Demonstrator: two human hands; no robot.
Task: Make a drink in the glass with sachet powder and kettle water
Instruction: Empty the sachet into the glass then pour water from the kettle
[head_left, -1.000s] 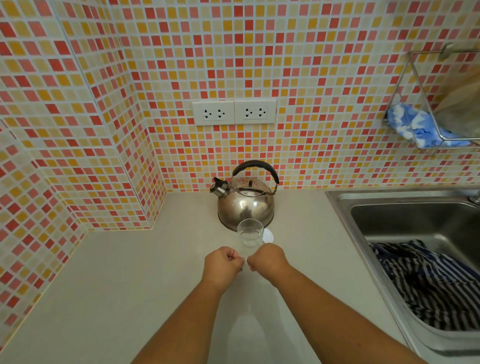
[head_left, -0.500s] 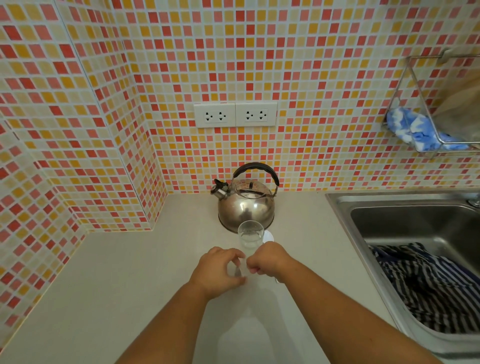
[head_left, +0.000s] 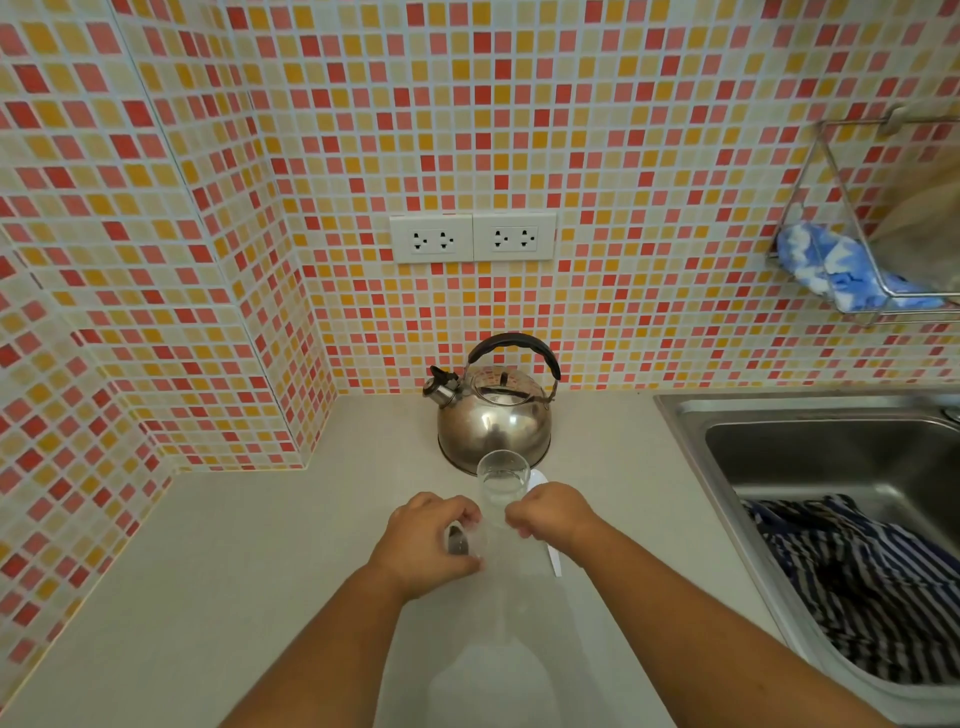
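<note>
A clear glass stands empty on the pale counter, just in front of the steel kettle with its black handle. My left hand is just left of the glass and grips a small sachet with dark contents showing between the fingers. My right hand is a closed fist right beside the glass; I cannot make out anything in it. A white spoon lies on the counter, partly hidden under my right hand.
A steel sink sits at the right with a striped cloth in it. A wire rack with a blue cloth hangs on the tiled wall above. Two wall sockets sit above the kettle. A tiled corner juts out at the left.
My hands were touching in front of the glass and have drawn apart. The left hand moved left and turned, so the sachet now shows in it.
</note>
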